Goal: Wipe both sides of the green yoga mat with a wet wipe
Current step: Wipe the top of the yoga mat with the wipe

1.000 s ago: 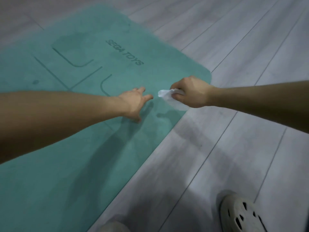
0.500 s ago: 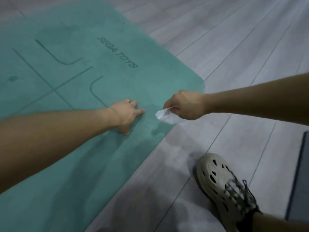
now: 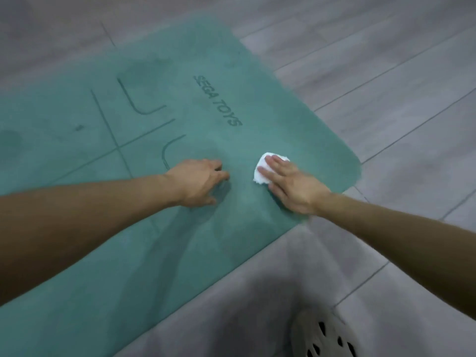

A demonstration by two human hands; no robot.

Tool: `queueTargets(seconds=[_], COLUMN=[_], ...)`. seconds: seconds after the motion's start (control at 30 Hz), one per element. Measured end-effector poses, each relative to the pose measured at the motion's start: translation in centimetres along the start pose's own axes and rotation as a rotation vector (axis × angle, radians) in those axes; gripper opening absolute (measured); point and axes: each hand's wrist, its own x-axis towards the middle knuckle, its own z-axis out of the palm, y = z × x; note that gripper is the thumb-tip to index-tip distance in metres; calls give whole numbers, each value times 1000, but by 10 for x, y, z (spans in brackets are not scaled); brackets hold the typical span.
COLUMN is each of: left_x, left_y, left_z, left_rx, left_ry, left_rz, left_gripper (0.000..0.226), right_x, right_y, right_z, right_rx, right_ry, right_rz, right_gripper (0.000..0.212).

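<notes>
The green yoga mat (image 3: 159, 248) lies flat on the floor, printed side up, with dark lines and the words SEGA TOYS. Its rounded near-right corner is at the right. My right hand (image 3: 291, 186) lies flat with straight fingers on a crumpled white wet wipe (image 3: 261, 167), pressing it onto the mat close to that corner. Part of the wipe is hidden under the fingers. My left hand (image 3: 198, 180) rests on the mat just left of the wipe, fingertips down, holding nothing.
Grey wood-plank floor (image 3: 386, 86) surrounds the mat on the right and at the back. A pale perforated clog (image 3: 324, 336) on my foot stands on the floor at the bottom right, near the mat's long edge.
My right hand has moved from the floor edge onto the mat and flattened the wipe, which it pinched before, under straight fingers. The left hand stays on the mat.
</notes>
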Motion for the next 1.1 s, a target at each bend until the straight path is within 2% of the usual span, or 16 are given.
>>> queueTargets(seconds=[0.07, 0.23, 0.3, 0.53, 0.7, 0.83, 0.93, 1.0, 1.1], left_x=[4, 26, 36, 41, 38, 37, 43, 47, 50], left_y=[4, 14, 15, 10, 4, -14, -31, -43, -52], left_z=[-2, 5, 4, 8, 8, 9, 6, 6, 11], left_rx=[-18, -125, -163, -160, -129, -213, -213, -217, -308], left_ry=[1, -72, -89, -66, -38, 2, 51, 13, -74], left_rz=[-64, -211, -233, -223, -199, -173, -298, -417, -498], left_gripper=[78, 129, 141, 144, 139, 131, 137, 150, 161], right_x=[-9, -3, -4, -5, -4, -4, -2, -1, 2], right_y=[6, -7, -8, -9, -19, -22, -18, -20, -25], right_z=[24, 34, 37, 35, 38, 42, 41, 41, 31], right_rx=[-47, -54, -76, -84, -35, -43, -62, -25, 96], right_ry=[-61, 54, 62, 75, 112, 136, 123, 138, 298], right_rz=[-40, 15, 20, 9, 10, -4, -19, -9, 59], right_gripper=[69, 85, 86, 87, 95, 99, 98, 93, 70])
